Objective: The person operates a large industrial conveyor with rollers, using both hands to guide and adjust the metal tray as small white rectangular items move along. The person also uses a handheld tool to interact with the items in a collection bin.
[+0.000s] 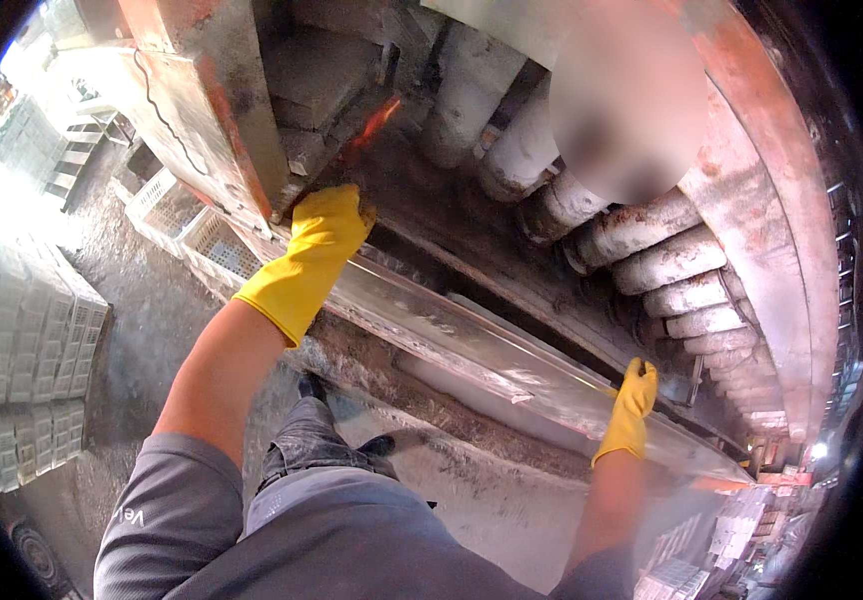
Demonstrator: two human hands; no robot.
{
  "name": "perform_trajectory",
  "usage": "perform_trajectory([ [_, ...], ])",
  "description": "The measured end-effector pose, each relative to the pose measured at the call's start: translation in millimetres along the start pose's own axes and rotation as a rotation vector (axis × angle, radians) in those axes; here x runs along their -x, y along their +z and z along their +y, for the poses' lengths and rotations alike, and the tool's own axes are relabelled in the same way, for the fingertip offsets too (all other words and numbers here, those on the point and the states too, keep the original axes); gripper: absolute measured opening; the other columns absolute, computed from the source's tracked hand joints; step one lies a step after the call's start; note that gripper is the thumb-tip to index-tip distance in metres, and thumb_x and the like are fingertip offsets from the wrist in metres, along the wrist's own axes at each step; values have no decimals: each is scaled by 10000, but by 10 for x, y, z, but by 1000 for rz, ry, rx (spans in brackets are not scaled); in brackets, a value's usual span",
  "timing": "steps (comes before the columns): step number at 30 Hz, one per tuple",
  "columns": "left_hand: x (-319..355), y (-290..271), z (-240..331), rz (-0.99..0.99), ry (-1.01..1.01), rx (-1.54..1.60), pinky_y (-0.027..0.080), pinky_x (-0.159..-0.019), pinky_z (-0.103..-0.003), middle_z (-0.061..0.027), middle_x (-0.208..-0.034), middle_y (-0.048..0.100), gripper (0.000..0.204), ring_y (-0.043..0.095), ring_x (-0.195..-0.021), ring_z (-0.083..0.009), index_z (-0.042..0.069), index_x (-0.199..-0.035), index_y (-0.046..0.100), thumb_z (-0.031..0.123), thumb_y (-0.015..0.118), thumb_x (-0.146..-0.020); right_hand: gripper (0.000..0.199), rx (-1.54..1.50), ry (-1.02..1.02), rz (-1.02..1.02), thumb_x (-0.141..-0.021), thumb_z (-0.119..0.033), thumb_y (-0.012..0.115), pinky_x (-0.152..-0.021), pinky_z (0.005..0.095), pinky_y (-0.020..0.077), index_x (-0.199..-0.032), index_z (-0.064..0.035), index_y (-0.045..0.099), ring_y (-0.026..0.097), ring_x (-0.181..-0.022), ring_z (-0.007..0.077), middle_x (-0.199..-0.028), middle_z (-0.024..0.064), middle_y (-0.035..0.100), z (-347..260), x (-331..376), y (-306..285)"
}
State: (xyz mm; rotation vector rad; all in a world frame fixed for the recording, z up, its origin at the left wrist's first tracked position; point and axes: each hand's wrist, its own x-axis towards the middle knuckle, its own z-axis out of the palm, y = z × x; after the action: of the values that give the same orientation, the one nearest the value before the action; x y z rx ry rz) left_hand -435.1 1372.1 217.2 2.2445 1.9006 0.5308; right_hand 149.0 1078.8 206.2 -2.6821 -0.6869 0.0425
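Both my hands wear yellow rubber gloves and reach to a long metal ledge [452, 325] that runs from upper left to lower right. My left hand [327, 235] is closed at the ledge's left end, beside a rusty upright [237, 110]; its fingertips are turned away, so what they grip is hidden. Farther along to the right, my right hand [635, 400] has its fingers curled over the ledge's inner edge, and whatever lies in them cannot be made out. Between the hands, a dark narrow gap [512, 320] follows the ledge.
Thick whitish cylinders [672, 260] line the far side in a row. An orange glow [380, 120] shows beyond my left hand. White plastic baskets [217, 245] stand left of the ledge. Stacked white crates [32, 350] rise at the far left. Concrete floor [167, 290] lies between.
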Motion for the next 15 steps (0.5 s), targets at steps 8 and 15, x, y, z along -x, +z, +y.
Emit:
perform_trajectory([
  [8, -157, -191, 66, -269, 91, 136, 559, -925, -524, -210, -1102, 762, 413, 720, -1072, -417, 49, -1158, 715, 412, 711, -963, 460, -285, -163, -84, -1048, -446, 673, -967, 369, 569, -1307, -73, 746, 741, -1139, 265, -1299, 126, 760, -524, 485, 101],
  [15, -914, 442, 21, -213, -19, 313, 521, -1078, -502, -185, -1340, 713, 449, 673, -1254, -389, 103, -1325, 703, 398, 670, -988, 257, -78, -662, 110, -1074, -269, 645, -747, 398, 566, -1139, -58, 777, 739, -828, 344, -956, 162, 773, -418, 816, -47],
])
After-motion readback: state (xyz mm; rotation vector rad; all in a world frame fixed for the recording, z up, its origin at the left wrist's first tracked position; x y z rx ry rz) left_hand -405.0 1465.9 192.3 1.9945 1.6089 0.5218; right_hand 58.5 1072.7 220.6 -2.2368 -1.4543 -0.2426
